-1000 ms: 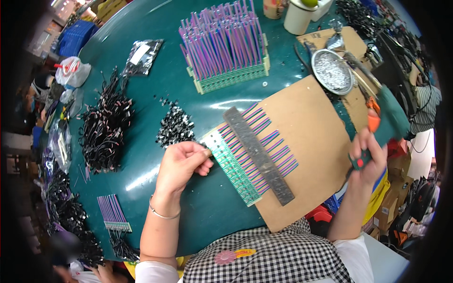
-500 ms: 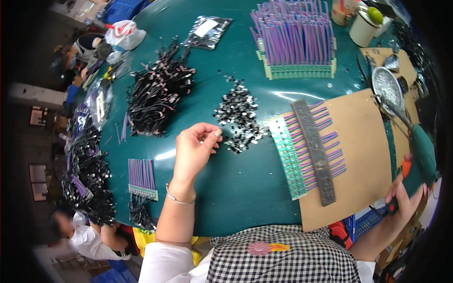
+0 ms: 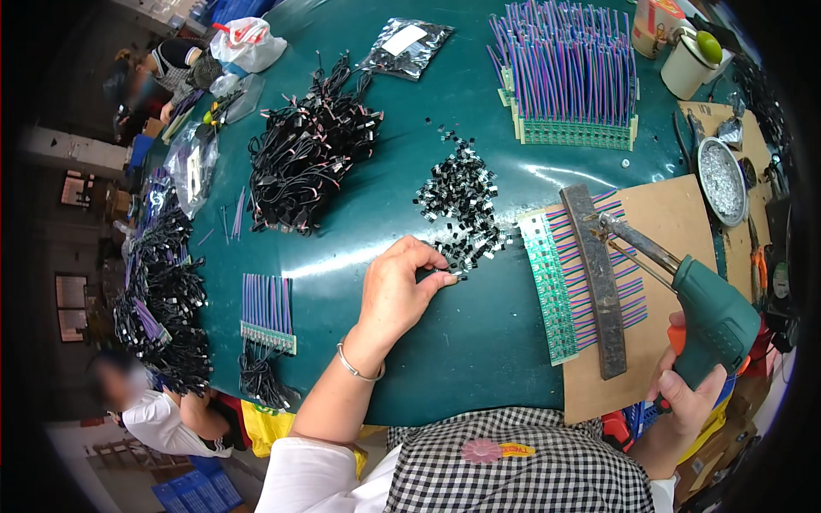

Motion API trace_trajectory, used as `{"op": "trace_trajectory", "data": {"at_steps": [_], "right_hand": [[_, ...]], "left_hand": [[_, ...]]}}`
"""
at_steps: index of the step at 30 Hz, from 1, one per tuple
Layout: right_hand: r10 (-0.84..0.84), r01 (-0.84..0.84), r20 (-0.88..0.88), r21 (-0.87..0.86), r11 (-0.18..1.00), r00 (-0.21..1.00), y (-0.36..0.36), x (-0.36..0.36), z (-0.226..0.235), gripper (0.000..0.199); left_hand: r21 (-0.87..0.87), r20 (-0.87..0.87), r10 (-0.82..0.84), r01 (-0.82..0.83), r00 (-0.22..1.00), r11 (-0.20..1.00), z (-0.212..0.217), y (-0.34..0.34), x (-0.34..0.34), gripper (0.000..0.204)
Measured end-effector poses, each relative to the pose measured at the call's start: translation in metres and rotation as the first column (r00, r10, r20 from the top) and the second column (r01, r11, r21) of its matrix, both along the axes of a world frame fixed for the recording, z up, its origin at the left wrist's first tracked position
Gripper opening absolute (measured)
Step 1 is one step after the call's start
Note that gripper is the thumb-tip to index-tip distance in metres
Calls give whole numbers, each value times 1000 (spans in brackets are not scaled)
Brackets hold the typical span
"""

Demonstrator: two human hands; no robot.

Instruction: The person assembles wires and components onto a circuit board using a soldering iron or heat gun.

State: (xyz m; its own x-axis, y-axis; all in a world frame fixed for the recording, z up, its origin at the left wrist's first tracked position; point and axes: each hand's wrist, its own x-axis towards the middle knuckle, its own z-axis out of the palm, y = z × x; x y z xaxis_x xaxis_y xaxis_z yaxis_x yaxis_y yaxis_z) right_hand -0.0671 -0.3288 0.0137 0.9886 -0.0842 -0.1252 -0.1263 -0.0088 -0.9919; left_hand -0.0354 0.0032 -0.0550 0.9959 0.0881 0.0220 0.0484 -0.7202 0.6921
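My left hand [image 3: 395, 289] is closed in a pinch at the near edge of a pile of small black-and-silver parts [image 3: 460, 184]. One small black part [image 3: 458, 275] shows at its fingertips. In my right hand [image 3: 689, 398] is a green soldering gun [image 3: 717, 318] with an orange trigger, its tip pointing left over a dark flat bar [image 3: 596, 286]. The bar lies across purple-and-blue wires that fan out from a strip of green circuit boards [image 3: 547, 286]. Board strip, wires and bar rest on a brown cardboard sheet [image 3: 581, 402].
Bundled black cables [image 3: 312, 158] lie left of the pile. A wired board stack [image 3: 577, 132] stands at the back, near a white mug [image 3: 684, 73]. A metal bowl [image 3: 723, 184] sits far right. A smaller wired board [image 3: 269, 336] lies front left; another person [image 3: 171, 423] sits beyond.
The soldering gun has swung left from the right edge to over the bar. My left hand now pinches lower against the pile, and the whole view has shifted slightly.
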Motion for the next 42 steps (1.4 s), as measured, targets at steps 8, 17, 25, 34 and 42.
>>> {"op": "trace_trajectory", "data": {"at_steps": [8, 17, 25, 34, 42], "right_hand": [[-6, 6, 3, 67, 998, 1000, -2, 1, -2, 74], [-2, 15, -63, 214, 977, 998, 21, 7, 5, 69], [433, -337, -123, 457, 824, 893, 39, 7, 2, 55], [342, -270, -96, 433, 860, 935, 41, 9, 0, 61], [241, -197, -124, 288, 937, 963, 48, 7, 0, 63]], "left_hand": [[-126, -49, 148, -153, 988, 980, 4, 0, -7, 8], [-556, -157, 94, -167, 983, 814, 28, -28, -8, 5], [-335, 444, -439, 599, 781, 727, 67, -100, -22, 16], [-357, 515, -471, 679, 716, 641, 60, -108, -20, 23], [-608, 72, -449, 397, 890, 688, 65, -101, -27, 12]]}}
